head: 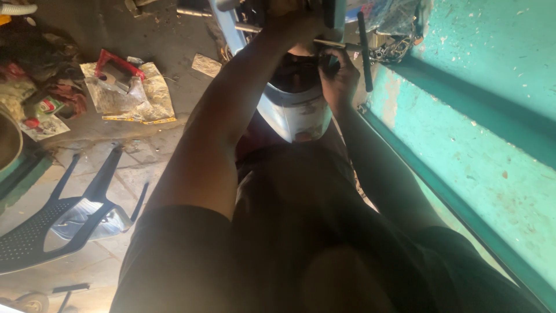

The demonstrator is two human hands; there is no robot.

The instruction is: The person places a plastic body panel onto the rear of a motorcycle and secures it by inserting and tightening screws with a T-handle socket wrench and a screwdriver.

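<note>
Up top, centre: both arms reach away from the camera to a vehicle part at the upper edge of the view.
Left hand (298, 29): curled over the top of the part, fingers wrapped on something dark; exactly what it grips is hidden by glare and shadow.
Right hand (339, 78): closed, fingers bent around the near end of a thin metal rod (333, 43), just beside the left hand.
Thin metal rod: lies roughly level, passing between the two hands toward the right.
Black bar (365, 52): stands nearly upright just right of the right hand, crossing the rod's far end.
Silver-white fender (295, 110): curved panel directly below the hands, its lower edge smudged with reddish dirt.
Teal wall (480, 116): fills the right side, paint chipped, with a darker slanted ledge.
Red-handled tool (119, 62): rests on crumpled paper (147, 93) on the concrete floor, well apart to the left.
Black perforated panel (52, 223): lies on the floor at lower left.
</note>
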